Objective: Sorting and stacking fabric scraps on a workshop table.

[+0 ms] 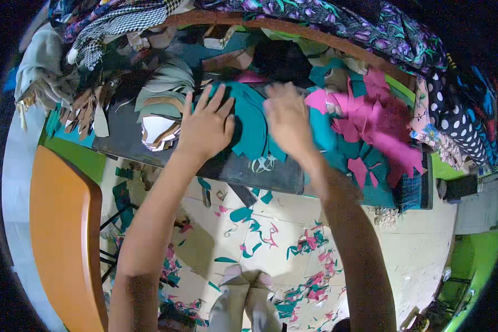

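My left hand [206, 126] lies with its fingers spread at the left edge of a stack of curved teal cut pieces [250, 130]. On the other side of the stack is my right hand [286, 119], smeared by motion, so how its fingers are held cannot be told. Left of my left hand stand a fanned stack of grey-green pieces [163, 88] and a small pile of white pieces [159, 131]. Several bright pink pieces [365, 113] are heaped to the right of my right hand, over more teal ones. All of this rests on a dark work surface [216, 170].
Patterned cloths [337, 19] hang along the far side, with a polka-dot cloth [454, 122] at right. An orange-brown chair back or tabletop [61, 232] stands at left. Teal and pink scraps [315, 288] litter the tiled floor around my feet.
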`<state>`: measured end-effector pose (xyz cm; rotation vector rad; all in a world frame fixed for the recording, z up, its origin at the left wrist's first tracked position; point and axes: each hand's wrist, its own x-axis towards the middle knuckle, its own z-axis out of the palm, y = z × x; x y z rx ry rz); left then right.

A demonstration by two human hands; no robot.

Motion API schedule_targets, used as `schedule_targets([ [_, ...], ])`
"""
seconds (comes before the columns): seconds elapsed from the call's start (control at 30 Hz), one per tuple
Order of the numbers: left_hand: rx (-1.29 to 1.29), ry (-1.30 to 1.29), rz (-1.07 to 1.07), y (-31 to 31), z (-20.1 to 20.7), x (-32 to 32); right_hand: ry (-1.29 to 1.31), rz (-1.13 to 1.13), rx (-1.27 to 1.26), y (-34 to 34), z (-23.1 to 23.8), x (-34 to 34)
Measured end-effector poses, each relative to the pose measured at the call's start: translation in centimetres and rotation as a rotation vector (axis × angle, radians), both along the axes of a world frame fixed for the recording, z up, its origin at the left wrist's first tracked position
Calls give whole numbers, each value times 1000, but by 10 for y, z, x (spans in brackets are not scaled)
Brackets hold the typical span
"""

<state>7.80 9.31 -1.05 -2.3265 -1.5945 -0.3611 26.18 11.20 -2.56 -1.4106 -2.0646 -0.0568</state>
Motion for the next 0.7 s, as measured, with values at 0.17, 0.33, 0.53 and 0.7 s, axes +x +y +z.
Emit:
schedule_targets([
  [0.17, 148, -180, -22, 10, 7, 26, -543, -423, -70, 46, -8, 81],
  [0.33, 178, -226, -86, 3, -5, 29, -667, -301, -282, 68, -14, 99],
  [0.53, 195, -256, -145, -18, 0, 28, -249, -264, -32, 73, -29, 107],
  [0.7, 160, -387, -136, -27, 14, 21, 214, 57, 69, 34, 26, 66],
])
